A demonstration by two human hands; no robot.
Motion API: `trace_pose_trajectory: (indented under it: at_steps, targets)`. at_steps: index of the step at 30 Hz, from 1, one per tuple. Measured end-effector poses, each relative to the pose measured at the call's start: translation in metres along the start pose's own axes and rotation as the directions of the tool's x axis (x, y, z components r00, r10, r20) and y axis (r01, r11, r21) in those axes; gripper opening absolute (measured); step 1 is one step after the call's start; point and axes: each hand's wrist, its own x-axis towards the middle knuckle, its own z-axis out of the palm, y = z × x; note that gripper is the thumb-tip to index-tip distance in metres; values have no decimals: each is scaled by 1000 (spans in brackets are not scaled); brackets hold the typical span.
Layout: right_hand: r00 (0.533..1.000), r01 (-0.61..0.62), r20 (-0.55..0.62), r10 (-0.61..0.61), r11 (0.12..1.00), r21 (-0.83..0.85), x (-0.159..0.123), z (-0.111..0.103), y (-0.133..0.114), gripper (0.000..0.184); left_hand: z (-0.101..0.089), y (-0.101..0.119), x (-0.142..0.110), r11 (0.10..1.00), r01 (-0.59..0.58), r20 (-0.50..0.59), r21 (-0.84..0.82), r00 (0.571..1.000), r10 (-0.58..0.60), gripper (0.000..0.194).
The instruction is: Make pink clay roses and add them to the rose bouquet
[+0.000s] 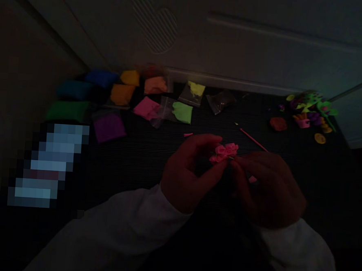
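We hold a pink cluster (224, 153) between the curled thumb and fingers of our left hand (181, 174) | right hand (271, 190): fingertips nearly meeting at the cluster's edge; too dark to tell their grip | stick (253, 140) just beyond the right fingers

Dark bag (221, 102) — glossy plastic

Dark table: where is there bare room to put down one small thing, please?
Bare room seems to lie between the purple packet and the left hand, and right of the right hand, below the yellow disc. Crowded: the back left with coloured packets, and the back right with small colourful pieces.
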Motion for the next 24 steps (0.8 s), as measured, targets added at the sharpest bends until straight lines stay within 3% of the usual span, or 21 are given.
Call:
trace_pose_trajectory:
  at_steps: [24]
  targets:
    - [1000,-29,8,29,1000,-8,-1,1,-1,32,0,-1,-2,996,-61,-18,68,998,62,42]
